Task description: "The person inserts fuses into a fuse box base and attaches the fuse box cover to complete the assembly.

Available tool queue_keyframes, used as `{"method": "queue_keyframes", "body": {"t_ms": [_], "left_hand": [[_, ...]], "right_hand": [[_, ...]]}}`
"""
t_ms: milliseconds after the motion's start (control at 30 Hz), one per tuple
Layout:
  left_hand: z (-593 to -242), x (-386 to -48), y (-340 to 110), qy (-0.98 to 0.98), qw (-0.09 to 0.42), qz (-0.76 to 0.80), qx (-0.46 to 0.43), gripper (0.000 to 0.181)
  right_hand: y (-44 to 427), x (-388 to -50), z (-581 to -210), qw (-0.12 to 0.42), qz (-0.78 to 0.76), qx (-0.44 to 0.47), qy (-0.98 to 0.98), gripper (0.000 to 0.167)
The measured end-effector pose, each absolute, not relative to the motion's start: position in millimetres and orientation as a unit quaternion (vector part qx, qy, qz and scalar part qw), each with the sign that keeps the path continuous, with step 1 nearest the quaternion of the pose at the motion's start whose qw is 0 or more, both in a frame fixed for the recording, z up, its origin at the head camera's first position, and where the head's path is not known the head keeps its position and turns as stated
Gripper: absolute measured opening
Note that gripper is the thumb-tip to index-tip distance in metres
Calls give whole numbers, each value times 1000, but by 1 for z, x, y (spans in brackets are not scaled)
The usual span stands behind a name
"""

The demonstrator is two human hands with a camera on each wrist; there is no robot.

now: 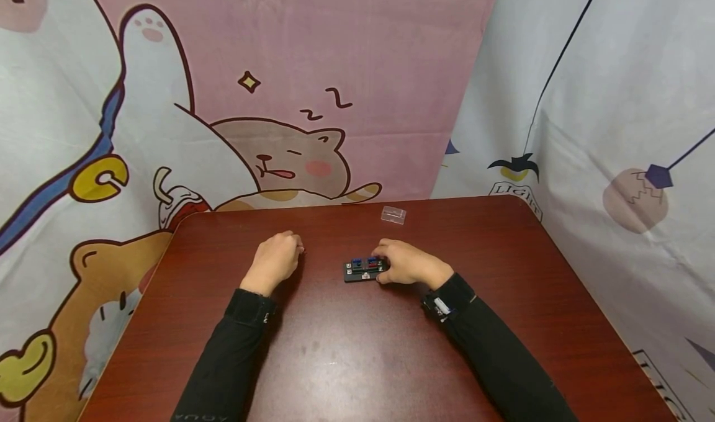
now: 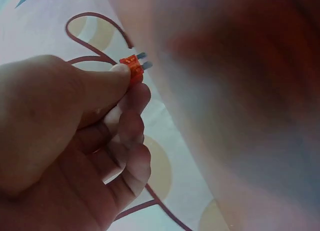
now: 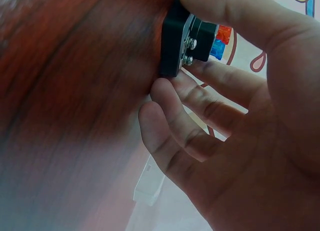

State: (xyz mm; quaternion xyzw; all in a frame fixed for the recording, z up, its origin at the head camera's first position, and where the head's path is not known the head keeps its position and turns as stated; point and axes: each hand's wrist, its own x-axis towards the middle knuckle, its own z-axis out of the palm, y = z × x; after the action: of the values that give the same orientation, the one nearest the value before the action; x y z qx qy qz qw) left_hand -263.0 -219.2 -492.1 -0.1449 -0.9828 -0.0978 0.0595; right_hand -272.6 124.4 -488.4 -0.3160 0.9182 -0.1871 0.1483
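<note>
Between thumb and index finger, the left hand (image 1: 275,262) (image 2: 75,121) pinches a small orange blade fuse (image 2: 133,67), its two metal prongs pointing away from the fingertips. That hand is above the table, left of a black fuse block (image 1: 363,269) (image 3: 174,38). The right hand (image 1: 412,264) (image 3: 240,111) grips the block's right end, thumb on the near side and fingers on the far side. Blue and red-orange fuses (image 3: 223,35) stand in the block, and screws show at its end.
A clear plastic cover (image 1: 393,215) (image 3: 149,181) lies near the far edge of the brown table (image 1: 346,360), beyond the block. Printed cloth (image 1: 357,56) hangs behind the table and along its right side.
</note>
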Motion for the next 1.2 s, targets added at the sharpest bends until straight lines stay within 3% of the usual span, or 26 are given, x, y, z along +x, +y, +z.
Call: {"method": "queue_keyframes", "body": {"t_ms": [467, 1200], "left_hand": [[-451, -244, -198, -963, 119, -149, -190, 10], [-441, -222, -153, -946, 112, -152, -263, 9]], "right_hand": [[124, -272, -490, 152, -189, -311, 919, 54], [124, -272, -489, 147, -187, -316, 918, 54]]}}
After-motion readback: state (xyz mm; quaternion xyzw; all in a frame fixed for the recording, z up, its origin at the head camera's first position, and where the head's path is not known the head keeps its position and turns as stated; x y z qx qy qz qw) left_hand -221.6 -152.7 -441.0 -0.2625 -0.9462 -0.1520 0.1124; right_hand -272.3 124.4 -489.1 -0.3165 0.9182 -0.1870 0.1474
